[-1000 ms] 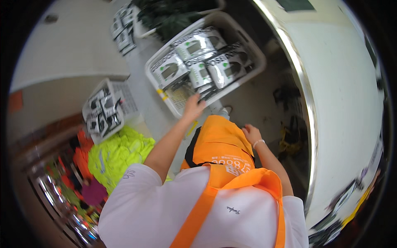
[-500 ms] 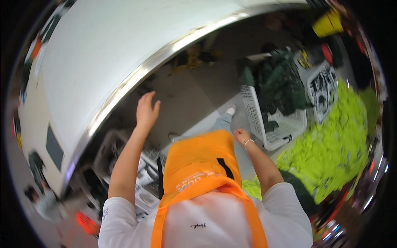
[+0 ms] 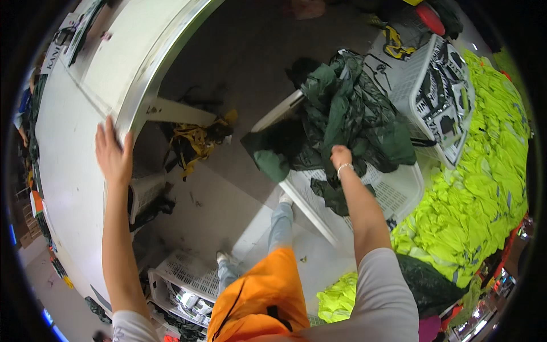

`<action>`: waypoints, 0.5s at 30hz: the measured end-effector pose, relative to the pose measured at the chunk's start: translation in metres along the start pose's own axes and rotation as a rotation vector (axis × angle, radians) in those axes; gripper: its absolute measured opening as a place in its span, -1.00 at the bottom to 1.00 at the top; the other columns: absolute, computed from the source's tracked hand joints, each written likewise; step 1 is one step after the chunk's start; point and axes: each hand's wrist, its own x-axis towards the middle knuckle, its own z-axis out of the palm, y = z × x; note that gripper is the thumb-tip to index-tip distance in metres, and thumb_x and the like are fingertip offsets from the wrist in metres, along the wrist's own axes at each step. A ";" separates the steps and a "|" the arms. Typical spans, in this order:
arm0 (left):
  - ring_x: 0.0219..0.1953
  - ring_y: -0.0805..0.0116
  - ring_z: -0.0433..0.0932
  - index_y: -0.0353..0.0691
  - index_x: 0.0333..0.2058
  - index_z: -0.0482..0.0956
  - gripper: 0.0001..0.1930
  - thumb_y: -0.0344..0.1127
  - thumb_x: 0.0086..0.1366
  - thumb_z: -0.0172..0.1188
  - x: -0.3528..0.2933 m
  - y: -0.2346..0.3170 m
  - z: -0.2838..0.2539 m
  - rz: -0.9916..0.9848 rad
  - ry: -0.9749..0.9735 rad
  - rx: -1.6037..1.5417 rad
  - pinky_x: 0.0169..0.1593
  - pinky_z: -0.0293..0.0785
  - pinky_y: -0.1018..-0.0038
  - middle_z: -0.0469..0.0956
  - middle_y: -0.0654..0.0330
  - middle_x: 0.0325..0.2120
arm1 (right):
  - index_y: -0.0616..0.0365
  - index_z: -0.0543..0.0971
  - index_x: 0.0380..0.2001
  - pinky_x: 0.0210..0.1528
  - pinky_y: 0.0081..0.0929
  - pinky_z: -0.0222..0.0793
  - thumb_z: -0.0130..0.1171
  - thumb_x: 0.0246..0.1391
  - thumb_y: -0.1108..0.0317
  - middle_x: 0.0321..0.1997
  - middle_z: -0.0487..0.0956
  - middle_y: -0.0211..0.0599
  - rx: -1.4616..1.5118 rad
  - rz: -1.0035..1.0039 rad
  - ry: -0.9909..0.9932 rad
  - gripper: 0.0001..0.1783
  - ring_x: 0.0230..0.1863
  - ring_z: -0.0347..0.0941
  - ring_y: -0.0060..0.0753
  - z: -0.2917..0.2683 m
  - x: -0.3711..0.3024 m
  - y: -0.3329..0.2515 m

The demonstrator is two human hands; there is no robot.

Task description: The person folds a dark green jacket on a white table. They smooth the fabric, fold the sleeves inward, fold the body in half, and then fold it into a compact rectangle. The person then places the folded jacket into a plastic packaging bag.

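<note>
My left hand point(image 3: 115, 157) has its fingers spread and rests at the metal edge of a white table point(image 3: 74, 122), holding nothing. To the right, my right hand point(image 3: 342, 157) is closed on the near part of a dark green garment point(image 3: 364, 108). This crumpled, slightly shiny cloth lies heaped in and over the rim of a white plastic basket point(image 3: 319, 214). How much cloth is inside my fingers is hidden.
A large pile of bright yellow-green garments point(image 3: 473, 188) lies at the right. Beside it stands a white basket point(image 3: 419, 74) of black-and-white packages. Yellow and black straps point(image 3: 196, 142) lie under the table. Another white crate point(image 3: 188, 273) stands near my legs.
My view has turned toward the baskets. My left hand has come to the table's edge. My right hand has reached forward from beside my orange apron and closed on the dark green garment.
</note>
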 end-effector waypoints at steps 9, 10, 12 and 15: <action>0.28 -0.06 0.09 -0.15 0.27 0.12 -0.32 0.16 0.30 -0.16 0.011 0.017 -0.009 0.003 -0.046 -0.197 0.25 0.08 0.15 0.06 -0.11 0.25 | 0.05 0.54 -0.02 0.27 -0.30 0.08 0.14 0.05 0.13 0.32 0.19 -0.08 -0.302 -0.033 0.174 -0.57 0.29 0.14 -0.10 -0.009 0.240 -0.149; 0.28 -0.06 0.09 -0.15 0.27 0.12 -0.30 0.18 0.30 -0.16 0.011 0.019 -0.009 -0.003 -0.054 -0.223 0.25 0.09 0.16 0.06 -0.11 0.25 | 0.10 0.54 -0.05 0.21 -0.26 0.15 0.12 0.08 0.16 0.29 0.23 -0.10 -0.002 0.003 0.134 -0.61 0.24 0.19 -0.05 -0.004 0.243 -0.151; 0.27 -0.06 0.10 -0.16 0.27 0.12 -0.28 0.21 0.28 -0.15 -0.012 0.013 -0.018 -0.077 -0.084 -0.197 0.24 0.11 0.16 0.06 -0.11 0.25 | 0.23 0.48 -0.15 0.06 -0.27 0.26 0.21 0.05 0.15 0.10 0.38 -0.07 0.207 -0.023 0.219 -0.59 0.01 0.36 -0.03 0.005 0.203 -0.193; 0.28 -0.08 0.07 -0.15 0.27 0.11 -0.26 0.23 0.27 -0.14 0.013 0.022 -0.012 -0.024 -0.072 -0.224 0.24 0.08 0.13 0.08 -0.11 0.25 | 0.36 0.26 0.00 0.04 -0.32 0.25 0.34 -0.04 0.23 0.06 0.36 -0.03 0.508 0.001 0.482 -0.35 0.01 0.32 -0.20 -0.022 0.182 -0.128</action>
